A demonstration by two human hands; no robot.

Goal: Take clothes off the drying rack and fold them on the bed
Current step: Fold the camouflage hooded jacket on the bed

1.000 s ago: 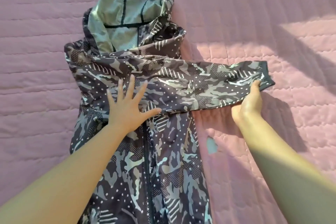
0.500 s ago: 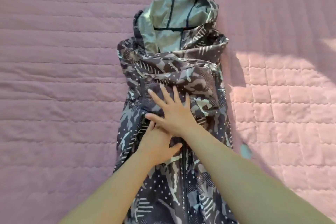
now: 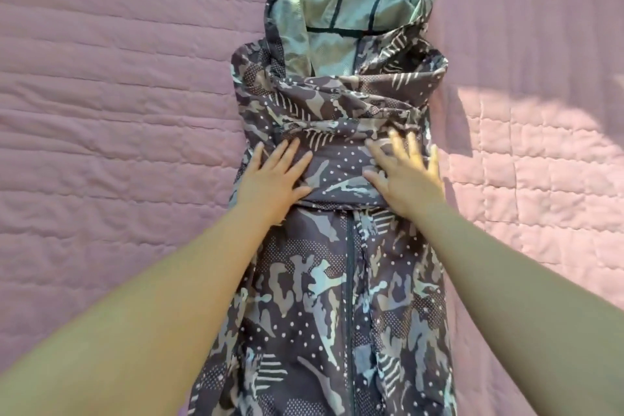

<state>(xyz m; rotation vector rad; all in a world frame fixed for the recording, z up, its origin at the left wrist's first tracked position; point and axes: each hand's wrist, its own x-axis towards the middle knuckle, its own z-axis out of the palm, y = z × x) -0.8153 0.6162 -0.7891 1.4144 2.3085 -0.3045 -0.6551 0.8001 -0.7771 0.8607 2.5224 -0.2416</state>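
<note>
Presses folded sleeves [image 3: 337,172] flat just below the hood [image 3: 344,7] of the jacket [image 3: 337,297] on the bed [image 3: 118,94], left hand [image 3: 273,182] and right hand [image 3: 405,179] fingers [image 3: 287,152] released; probably light, soft, slippery: best pinched at edges.

I am seeing the left arm [image 3: 152,314] and right arm [image 3: 523,297] showing bare up to the frame edge. The left hand [image 3: 273,182] and right hand [image 3: 405,181] are bare too, the right fingers [image 3: 412,152] appearing blurred.

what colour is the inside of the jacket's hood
Pale grey-green with dark seam lines, unlike the camouflage outside; the hood lining shows in the head view.
</note>
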